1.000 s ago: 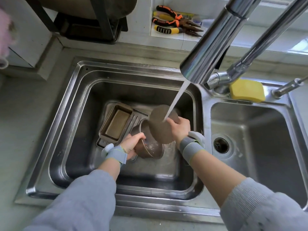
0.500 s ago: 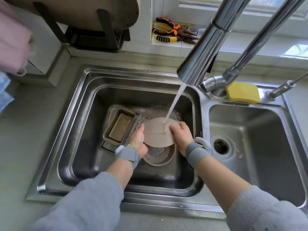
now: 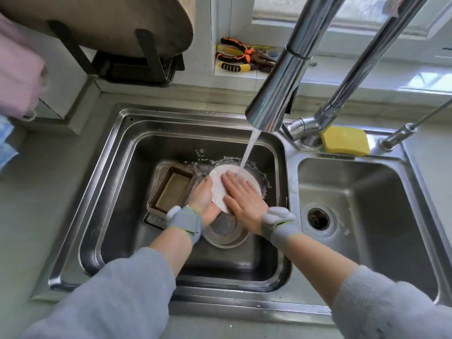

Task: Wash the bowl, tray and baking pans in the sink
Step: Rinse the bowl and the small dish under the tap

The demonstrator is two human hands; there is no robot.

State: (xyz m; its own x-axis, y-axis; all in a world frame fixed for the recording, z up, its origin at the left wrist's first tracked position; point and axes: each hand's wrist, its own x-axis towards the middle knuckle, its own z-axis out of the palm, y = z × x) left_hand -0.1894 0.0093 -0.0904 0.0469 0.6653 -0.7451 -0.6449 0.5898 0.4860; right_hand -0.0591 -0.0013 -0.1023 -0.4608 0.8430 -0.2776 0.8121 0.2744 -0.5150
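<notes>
In the left sink basin (image 3: 117, 192) I hold a flat round metal disc (image 3: 217, 189) under the running water. My left hand (image 3: 204, 199) cups its left edge from below. My right hand (image 3: 241, 199) lies flat on top of the disc, fingers straight. Water from the faucet (image 3: 276, 89) hits the disc's far edge and splashes outward. Below the disc sits a round baking pan ring (image 3: 226, 237) on the basin floor. A brown rectangular loaf pan (image 3: 171, 189) rests on a ribbed tray (image 3: 152, 220) to the left.
A yellow sponge (image 3: 346, 140) lies on the sink ledge behind the right basin (image 3: 367, 216) with its open drain (image 3: 318, 218). Pliers (image 3: 242, 57) lie on the windowsill. A round wooden board (image 3: 110, 23) in a black rack stands back left. Pink cloth (image 3: 17, 69) hangs at left.
The disc went from tilted upright to level under the stream. My left hand left the round pan and took the disc's edge. My right hand moved from gripping its rim to lying flat on it.
</notes>
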